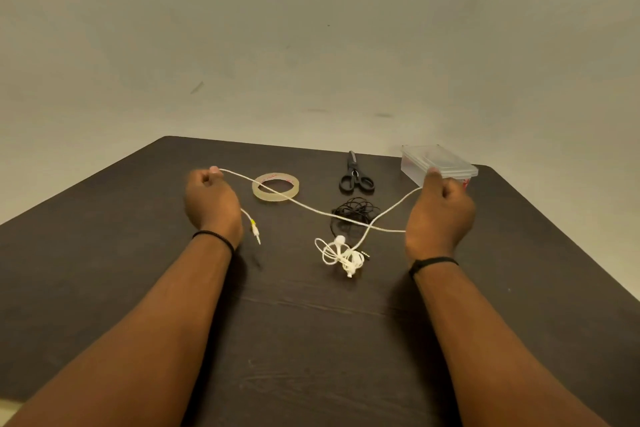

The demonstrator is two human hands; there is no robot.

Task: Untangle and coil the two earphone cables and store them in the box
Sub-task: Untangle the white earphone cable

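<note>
two hands are on the white earphone cable (304,206): the left hand (211,204) has its fingers curled round it, pinching it at the fingertips near the plug end, with the plug (255,232) dangling below the wrist; the right hand (440,215) is likewise curled round a further stretch. between them the cable sags and crosses itself, running down to a knot of loops and earbuds (341,255) on the table. the black earphone cable (356,213) lies bunched just behind that knot, untouched. both cables look light, limp and thin, likely to snag if yanked; better to hold near the plug and feed loops out gently. the clear lidded box (438,163) sits at the far right, behind the right hand. a tape roll (275,187) and scissors (356,173) rest on the dark wooden table (311,340), which stands against a plain pale wall (311,28).
</note>
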